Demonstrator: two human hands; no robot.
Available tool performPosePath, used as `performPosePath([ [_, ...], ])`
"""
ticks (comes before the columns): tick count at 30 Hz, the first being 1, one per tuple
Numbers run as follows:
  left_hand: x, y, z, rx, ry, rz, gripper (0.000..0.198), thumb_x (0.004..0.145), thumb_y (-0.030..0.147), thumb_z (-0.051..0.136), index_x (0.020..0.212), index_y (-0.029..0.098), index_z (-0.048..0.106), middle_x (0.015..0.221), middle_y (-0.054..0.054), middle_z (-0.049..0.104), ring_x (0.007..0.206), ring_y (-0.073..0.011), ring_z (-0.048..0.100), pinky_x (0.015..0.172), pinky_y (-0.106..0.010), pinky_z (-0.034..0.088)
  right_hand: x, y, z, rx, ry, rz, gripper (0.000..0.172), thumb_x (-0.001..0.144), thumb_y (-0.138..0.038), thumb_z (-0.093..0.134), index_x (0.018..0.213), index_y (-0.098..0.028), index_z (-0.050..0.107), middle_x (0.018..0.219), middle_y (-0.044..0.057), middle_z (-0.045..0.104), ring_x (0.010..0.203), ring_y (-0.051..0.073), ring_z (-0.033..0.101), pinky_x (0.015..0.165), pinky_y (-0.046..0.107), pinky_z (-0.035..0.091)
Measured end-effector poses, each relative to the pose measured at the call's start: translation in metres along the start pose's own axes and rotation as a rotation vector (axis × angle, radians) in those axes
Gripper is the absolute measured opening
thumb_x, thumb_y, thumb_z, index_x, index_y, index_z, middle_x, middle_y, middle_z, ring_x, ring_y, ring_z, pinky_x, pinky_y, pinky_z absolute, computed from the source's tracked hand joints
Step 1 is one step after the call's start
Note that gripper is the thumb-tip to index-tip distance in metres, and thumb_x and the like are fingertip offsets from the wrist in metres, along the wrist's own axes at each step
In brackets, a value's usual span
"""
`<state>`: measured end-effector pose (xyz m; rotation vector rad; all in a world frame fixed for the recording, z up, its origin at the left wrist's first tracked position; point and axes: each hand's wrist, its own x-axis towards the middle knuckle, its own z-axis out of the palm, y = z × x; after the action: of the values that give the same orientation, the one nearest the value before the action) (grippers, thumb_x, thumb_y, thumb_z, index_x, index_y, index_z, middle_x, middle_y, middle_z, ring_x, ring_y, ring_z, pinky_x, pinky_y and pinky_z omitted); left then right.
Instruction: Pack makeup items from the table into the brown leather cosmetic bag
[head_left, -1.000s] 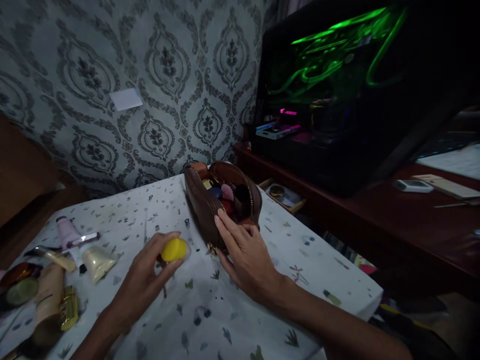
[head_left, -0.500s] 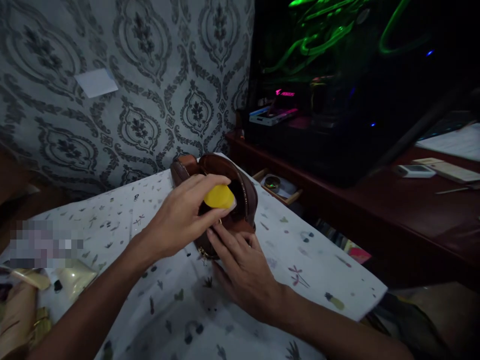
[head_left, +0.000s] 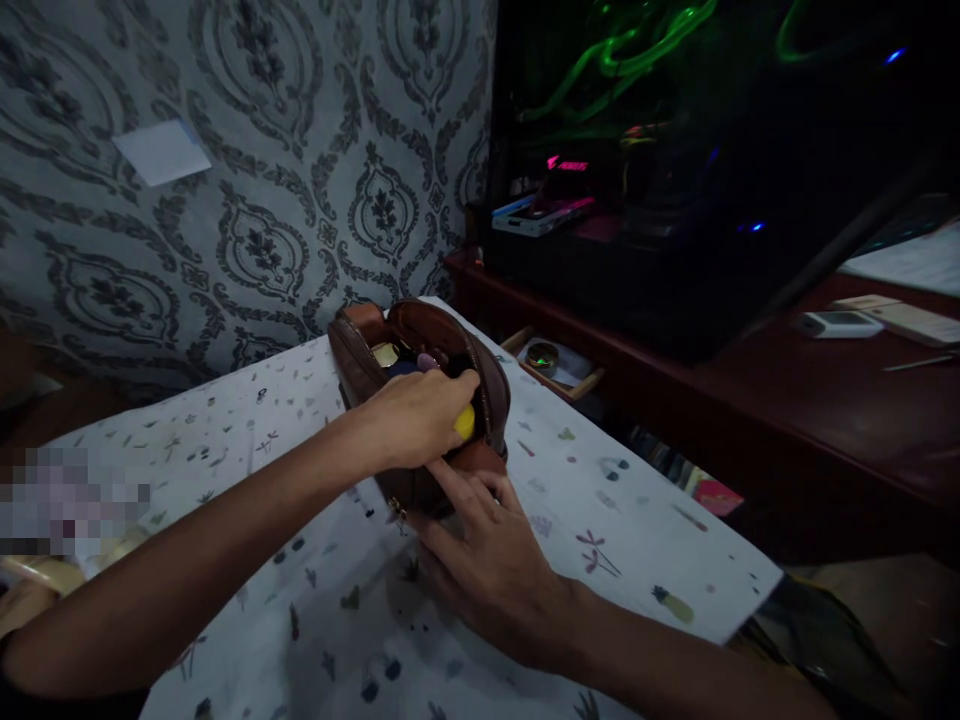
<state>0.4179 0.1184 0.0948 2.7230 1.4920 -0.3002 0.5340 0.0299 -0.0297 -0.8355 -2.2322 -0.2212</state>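
Observation:
An unzipped brown pouch point(head_left: 495, 395) rests on the patterned white cloth, with several small items showing inside. My left hand point(head_left: 416, 415) reaches into its opening, closed on a yellow object point(head_left: 465, 423) that is mostly hidden by the fingers and the pouch. At the near end of the pouch, my right hand point(head_left: 491, 550) has its fingers on the brown edge, gripping the rim. A gold zipper pull point(head_left: 397, 510) hangs beside the right fingertips.
Behind the pouch is a patterned wall. A small open drawer point(head_left: 551, 365) holds a round container at the right. A dark red desk point(head_left: 810, 430) carries a large black computer case. Blurred items lie at the far left.
My left hand has moved down and right into the pouch with the yellow object, uncovering items at the far end. My right hand stays at the near edge. The view has shifted slightly.

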Motion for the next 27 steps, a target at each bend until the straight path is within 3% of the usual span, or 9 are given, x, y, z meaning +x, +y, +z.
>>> performPosePath([
  [5, 0.008, 0.005, 0.002, -0.001, -0.086, -0.015, 0.029, 0.085, 0.017, 0.063, 0.113, 0.012, 0.059, 0.100, -0.013, 0.072, 0.092, -0.0279, 0.072, 0.073, -0.031, 0.054, 0.000, 0.001, -0.001, -0.003, 0.017, 0.015, 0.018, 0.090, -0.017, 0.050, 0.096, -0.016, 0.068, 0.138, 0.024, 0.054, 0.097, 0.027, 0.055, 0.082, 0.041, 0.038],
  [10, 0.007, 0.005, -0.003, 0.059, -0.108, 0.013, 0.012, 0.086, 0.014, 0.060, 0.095, 0.013, 0.067, 0.092, -0.011, 0.073, 0.090, -0.0257, 0.072, 0.073, -0.030, 0.053, -0.002, 0.001, -0.003, 0.035, -0.037, 0.001, 0.016, 0.091, -0.016, 0.052, 0.093, -0.015, 0.067, 0.140, 0.024, 0.052, 0.106, 0.028, 0.057, 0.086, 0.043, 0.041],
  [14, -0.021, -0.003, 0.001, 0.007, 0.069, 0.066, 0.020, 0.095, 0.024, 0.052, 0.085, 0.016, 0.067, 0.079, -0.006, 0.069, 0.082, -0.0234, 0.069, 0.084, -0.037, 0.053, 0.001, 0.011, -0.016, 0.134, 0.020, -0.045, 0.025, 0.090, -0.009, 0.046, 0.104, -0.015, 0.066, 0.130, 0.020, 0.060, 0.111, 0.026, 0.059, 0.089, 0.043, 0.048],
  [17, -0.056, -0.006, 0.020, -0.062, 0.303, 0.146, 0.027, 0.100, 0.025, 0.043, 0.089, 0.018, 0.066, 0.095, -0.006, 0.070, 0.106, -0.0258, 0.065, 0.107, -0.051, 0.042, 0.021, 0.032, -0.036, 0.289, 0.022, -0.018, 0.035, 0.094, -0.008, 0.038, 0.119, -0.018, 0.061, 0.112, 0.011, 0.069, 0.105, 0.020, 0.064, 0.088, 0.036, 0.053],
  [19, -0.078, -0.003, 0.039, -0.069, 0.463, 0.127, 0.028, 0.102, 0.024, 0.039, 0.104, 0.020, 0.066, 0.125, -0.009, 0.065, 0.133, -0.0283, 0.050, 0.117, -0.059, 0.029, 0.045, 0.047, -0.050, 0.292, -0.095, 0.058, 0.034, 0.098, -0.013, 0.035, 0.117, -0.021, 0.061, 0.108, 0.008, 0.069, 0.096, 0.018, 0.067, 0.081, 0.032, 0.054],
  [21, -0.094, 0.003, 0.058, -0.018, 0.549, 0.113, 0.027, 0.101, 0.019, 0.041, 0.115, 0.020, 0.064, 0.145, -0.012, 0.052, 0.146, -0.0319, 0.033, 0.118, -0.063, 0.026, 0.076, 0.061, -0.059, 0.191, -0.195, 0.064, 0.028, 0.099, -0.019, 0.038, 0.110, -0.019, 0.064, 0.100, 0.008, 0.069, 0.088, 0.019, 0.067, 0.076, 0.031, 0.051],
  [24, -0.104, 0.013, 0.078, 0.082, 0.614, 0.101, 0.033, 0.096, 0.010, 0.043, 0.123, 0.016, 0.059, 0.146, -0.019, 0.050, 0.147, -0.0364, 0.031, 0.112, -0.066, 0.034, 0.117, 0.073, -0.063, 0.065, -0.410, 0.010, 0.020, 0.095, -0.014, 0.046, 0.096, -0.015, 0.066, 0.090, 0.006, 0.068, 0.077, 0.017, 0.065, 0.068, 0.028, 0.046],
  [27, -0.104, 0.017, 0.086, 0.115, 0.637, 0.088, 0.036, 0.094, 0.007, 0.044, 0.125, 0.015, 0.058, 0.141, -0.019, 0.054, 0.145, -0.0354, 0.036, 0.110, -0.063, 0.039, 0.136, 0.076, -0.058, 0.070, -0.612, -0.039, 0.017, 0.093, -0.015, 0.052, 0.083, -0.017, 0.066, 0.072, 0.003, 0.065, 0.061, 0.013, 0.060, 0.059, 0.026, 0.039],
])
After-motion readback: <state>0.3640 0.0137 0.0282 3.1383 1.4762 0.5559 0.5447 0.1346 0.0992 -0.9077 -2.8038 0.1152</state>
